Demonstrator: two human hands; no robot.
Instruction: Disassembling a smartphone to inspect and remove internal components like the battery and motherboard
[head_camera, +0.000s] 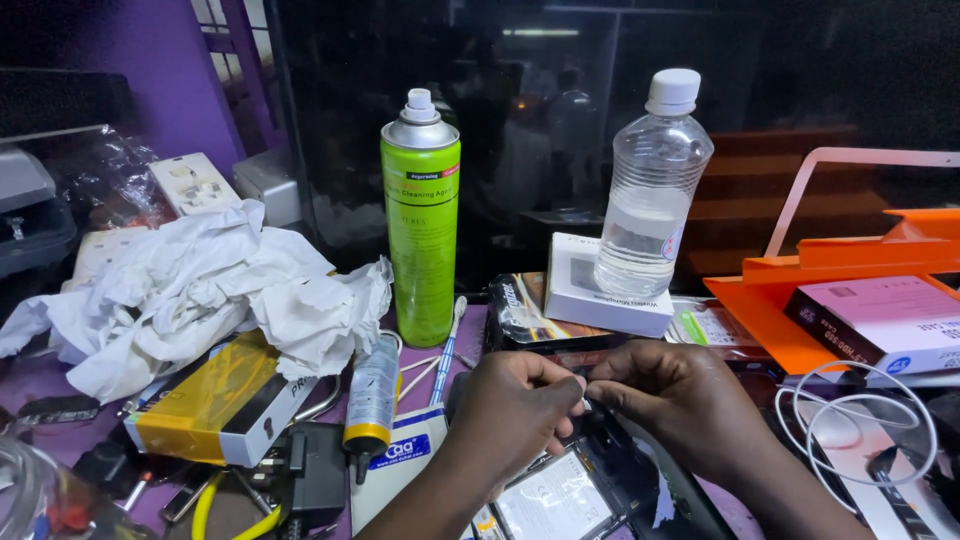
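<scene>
The left hand (515, 405) is curled, thumb and forefinger pinched on a tiny pale piece (585, 403), too small to name, right where it meets the right hand (680, 400). The right hand pinches the same spot from the other side, its fingertips touching the left's. Both hover just above an opened phone (570, 495) lying at about 6 o'clock of the hands, its back off and its insides showing.

From the left: at 9 o'clock of the hands lies a heap of crumpled white tissue (200, 285), resting on a yellow and white box (215, 405). Below that, toward 8 o'clock, sits a black charger block (315, 470) with a yellow cable. Just left of the left hand a small glue tube (370, 395) with a yellow band lies on its side. At 11 o'clock stands a tall green spray can (421, 220), cap off, and a thin tool (448, 350) leans near its foot. At 12 o'clock a clear plastic bottle (652, 190) stands on a small white box (590, 290). At 2 o'clock an orange tray (790, 300) holds another box, and at 3 o'clock a white cable (860, 420) lies coiled.

Judging by this, the phone is already opened and the work is mid-way: a small part is being handled, and closing up is not yet done.
</scene>
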